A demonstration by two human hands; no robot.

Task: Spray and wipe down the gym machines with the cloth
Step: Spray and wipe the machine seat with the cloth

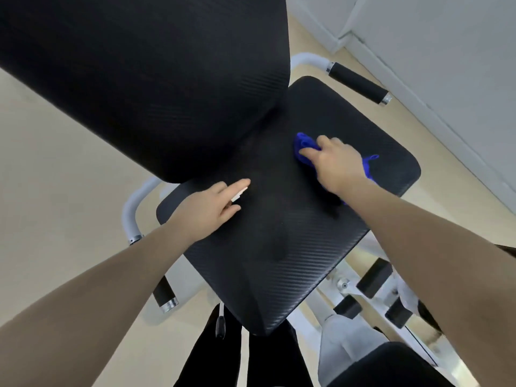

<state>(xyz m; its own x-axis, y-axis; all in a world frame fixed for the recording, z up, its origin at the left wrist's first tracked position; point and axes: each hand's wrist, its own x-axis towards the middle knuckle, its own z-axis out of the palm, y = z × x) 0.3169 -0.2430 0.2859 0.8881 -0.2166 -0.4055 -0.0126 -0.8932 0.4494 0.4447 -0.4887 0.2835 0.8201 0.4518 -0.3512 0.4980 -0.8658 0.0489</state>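
Fingers of the right hand (336,160) curl over a bunched blue cloth (304,146) and press it against the black seat pad (265,247), while the left hand (212,208) lies on the same pad with its fingers mostly straight and something small and pale tucked under them; what that object is cannot be told. By size, the backrest pad (139,79) comes first, rising from the seat pad's far edge, dark and ribbed like the seat. The seat pad itself spreads beneath both hands, with the cloth toward its far right part, near the seam where it meets the backrest. White frame tubes curve out from either side of the seat, each ending in a black handle grip (358,82), one beyond the seat's far right corner and one off its near left edge. The step in hand looks to be wiping the seat. To do it well, the cloth would want flattening for fuller contact, then overlapping passes from the backrest seam toward the near edge, with the left hand lifted clear so no patch is missed. No spray bottle is visible.
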